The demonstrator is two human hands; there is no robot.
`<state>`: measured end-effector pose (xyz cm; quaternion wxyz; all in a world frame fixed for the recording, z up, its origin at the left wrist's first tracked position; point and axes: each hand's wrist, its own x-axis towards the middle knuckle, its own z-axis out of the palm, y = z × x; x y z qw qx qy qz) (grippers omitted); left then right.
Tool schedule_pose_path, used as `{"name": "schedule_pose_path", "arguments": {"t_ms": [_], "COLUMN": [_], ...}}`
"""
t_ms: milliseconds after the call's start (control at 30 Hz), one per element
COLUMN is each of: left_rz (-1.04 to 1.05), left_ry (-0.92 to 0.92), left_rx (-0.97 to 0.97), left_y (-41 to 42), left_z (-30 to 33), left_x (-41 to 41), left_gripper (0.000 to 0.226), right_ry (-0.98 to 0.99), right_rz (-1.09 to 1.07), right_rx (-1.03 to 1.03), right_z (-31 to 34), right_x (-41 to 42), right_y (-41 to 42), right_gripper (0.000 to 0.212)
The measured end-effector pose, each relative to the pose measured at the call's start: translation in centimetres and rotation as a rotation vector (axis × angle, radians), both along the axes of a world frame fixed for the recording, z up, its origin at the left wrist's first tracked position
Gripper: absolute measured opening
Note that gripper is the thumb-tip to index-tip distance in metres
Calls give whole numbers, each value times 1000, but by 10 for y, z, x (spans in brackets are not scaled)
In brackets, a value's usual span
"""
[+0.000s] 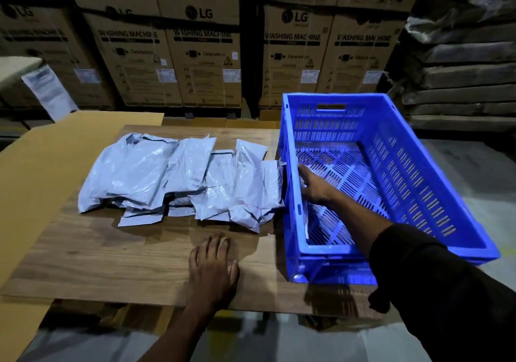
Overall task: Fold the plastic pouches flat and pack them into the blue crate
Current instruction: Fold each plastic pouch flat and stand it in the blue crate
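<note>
Nearest the camera, the left hand (213,264) lies palm down on the wooden board (111,255), fingers straight and slightly spread, holding nothing; it rests on bare wood just short of the pile. The right hand (314,187), on a forearm coming out of a dark sleeve (435,292), reaches across the near rim into the blue crate (435,172), low against its left wall. A thin pale sheet, seemingly one pouch standing on edge, shows against that wall beneath the hand; the hand appears to press or steady it there, but whether the fingers are curled round it or merely laid on it I cannot tell. The rest of the crate's slotted floor shows bare. The plastic pouches (184,177), grey-white and crumpled, lie in an overlapping heap on the board just left of the crate, the rightmost touching its wall. By the look of it the packing is at its very start: one pouch going in, the heap not yet folded. The next move, I judge, calls for freeing the right hand, drawing a single pouch off the heap, and flattening it on the open wood by the left hand. Stacked washing-machine cartons (203,54) stand behind.
</note>
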<state>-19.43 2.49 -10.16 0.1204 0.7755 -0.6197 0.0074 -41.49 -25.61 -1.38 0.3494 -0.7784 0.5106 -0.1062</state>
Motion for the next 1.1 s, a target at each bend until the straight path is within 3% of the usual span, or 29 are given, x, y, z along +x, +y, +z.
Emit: {"name": "schedule_pose_path", "arguments": {"t_ms": [100,267,533,667,767,900,1000,1100], "left_rz": [-2,6,-12,-22,-29,-54,-110,-116], "left_ry": [8,26,43,55,63,91,96,83], "left_rx": [11,32,12,-16,-10,39,58,63], "left_y": [0,0,0,1,0,1,4,13], "left_z": [1,1,-3,-2,-1,-1,-5,-8], "left_x": [0,0,2,1,2,7,24,55], "left_gripper": [59,60,59,57,56,56,54,50], "right_ry": [0,-22,-16,-50,29,120,63,-79], "right_rz": [13,83,-12,0,24,-164,-280,-190], "right_rx": [13,-13,163,159,-38,-331,-610,-833], "right_z": [1,-28,13,15,26,62,104,143], "right_x": [0,-3,4,2,5,13,32,66], "right_y": [0,-20,16,19,26,41,61,79], "right_gripper": [69,84,93,91,73,52,50,41]}}
